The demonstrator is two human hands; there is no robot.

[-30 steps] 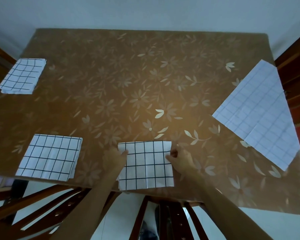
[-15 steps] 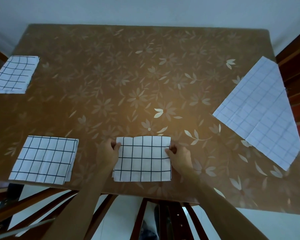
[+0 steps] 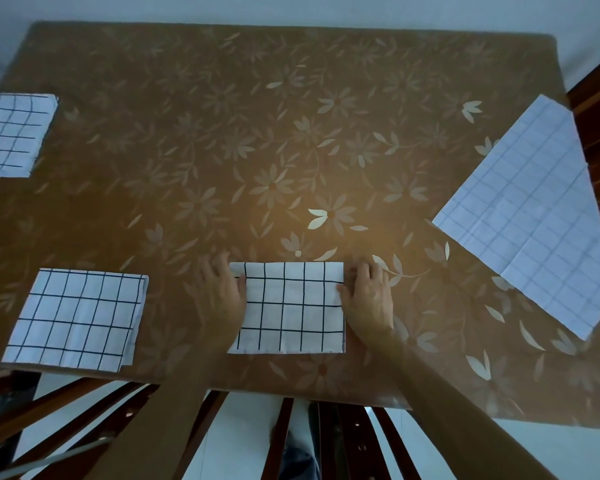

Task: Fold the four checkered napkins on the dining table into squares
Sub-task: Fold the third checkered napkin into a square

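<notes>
You've got both hands on the middle folded napkin (image 3: 288, 306), which lies square near the front edge of the bench (image 3: 291, 133). Your left grip (image 3: 222, 296) lies flat along the napkin's left edge, fingers stretched out onto the floral cover and thumb resting on the cloth: released, clenched on nothing. Your right grip (image 3: 368, 296) sits at the upper right edge, fingers bent down at the corner and thumb on the cloth. I can't tell whether it's pinching that edge or only pressing it.

To the left, near the front edge, lies a second folded napkin (image 3: 77, 320), its layers showing along its right side. A third folded napkin (image 3: 11, 133) sits well apart at the far left, partly cut off by the frame. Over on the right, the open napkin (image 3: 534, 209) lies spread on the diagonal, creased and with a fainter grid. Dark wooden chair slats (image 3: 281, 427) show below the bench's front edge.
</notes>
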